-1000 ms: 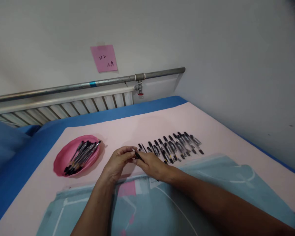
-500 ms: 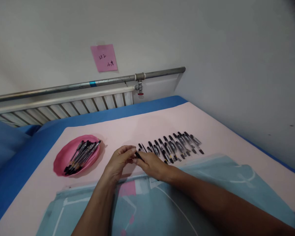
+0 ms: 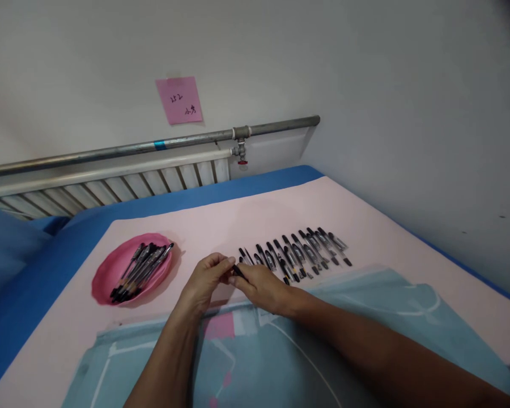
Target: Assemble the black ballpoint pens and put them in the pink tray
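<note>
My right hand [image 3: 260, 283] is closed around a black pen part [image 3: 238, 271], whose dark end shows between thumb and fingers. Against it, with fingertips pinched together, is my left hand [image 3: 207, 279]; whatever its fingers hold is hidden. Just beyond my right hand lie loose pen parts [image 3: 297, 255] in rough rows, with clear barrels, black caps and small tips among them. To the left, a pink bowl [image 3: 104, 277] with a wavy rim holds a bundle of several pens [image 3: 140, 269].
A pale pink sheet [image 3: 204, 226] covers the blue surface [image 3: 263, 180]. Light blue patterned cloth [image 3: 365, 306] lies along the near side. Behind are a white radiator [image 3: 153, 182], a metal pipe [image 3: 280, 126] with a red-handled valve, and a pink note [image 3: 181, 101] on the wall.
Both hands stay almost in place, still together. The fingers and the black part have shifted very slightly; the bowl and the loose parts are unchanged.
</note>
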### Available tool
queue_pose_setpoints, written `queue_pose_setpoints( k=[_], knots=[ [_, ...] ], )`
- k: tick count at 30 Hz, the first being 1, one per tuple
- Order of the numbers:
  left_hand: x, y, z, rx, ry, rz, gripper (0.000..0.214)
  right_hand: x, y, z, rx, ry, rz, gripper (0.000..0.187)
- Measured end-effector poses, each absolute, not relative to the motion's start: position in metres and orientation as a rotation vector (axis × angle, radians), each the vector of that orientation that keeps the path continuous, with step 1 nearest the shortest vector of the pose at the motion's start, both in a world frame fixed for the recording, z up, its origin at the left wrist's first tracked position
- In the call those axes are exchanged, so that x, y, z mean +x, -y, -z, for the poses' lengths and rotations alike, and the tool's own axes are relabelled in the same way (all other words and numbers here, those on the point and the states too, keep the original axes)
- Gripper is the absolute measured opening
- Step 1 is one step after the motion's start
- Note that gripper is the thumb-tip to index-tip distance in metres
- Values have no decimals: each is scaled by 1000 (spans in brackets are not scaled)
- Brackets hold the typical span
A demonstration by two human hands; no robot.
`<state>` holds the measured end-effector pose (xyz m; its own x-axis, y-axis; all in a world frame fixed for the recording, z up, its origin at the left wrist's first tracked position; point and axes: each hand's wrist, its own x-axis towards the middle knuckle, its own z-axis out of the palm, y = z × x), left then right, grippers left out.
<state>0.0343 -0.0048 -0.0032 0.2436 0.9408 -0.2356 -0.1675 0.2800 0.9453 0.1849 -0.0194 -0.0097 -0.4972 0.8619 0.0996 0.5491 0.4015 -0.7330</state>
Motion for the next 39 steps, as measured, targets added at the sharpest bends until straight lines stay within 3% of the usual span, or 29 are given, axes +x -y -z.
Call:
queue_pose_setpoints(
  k=[25, 31, 39],
  knots=[
    [31, 5, 2, 1103, -945, -968, 21, 186, 19, -2, -1239, 1917, -1223, 15],
    [39, -5, 25, 1784, -1323, -973, 22, 209, 0, -15, -1396, 1642, -981, 23],
    [60, -4, 25, 2248, -1487, -518, 20, 207, 2, -13, -1384, 1745, -930, 24]
  ],
)
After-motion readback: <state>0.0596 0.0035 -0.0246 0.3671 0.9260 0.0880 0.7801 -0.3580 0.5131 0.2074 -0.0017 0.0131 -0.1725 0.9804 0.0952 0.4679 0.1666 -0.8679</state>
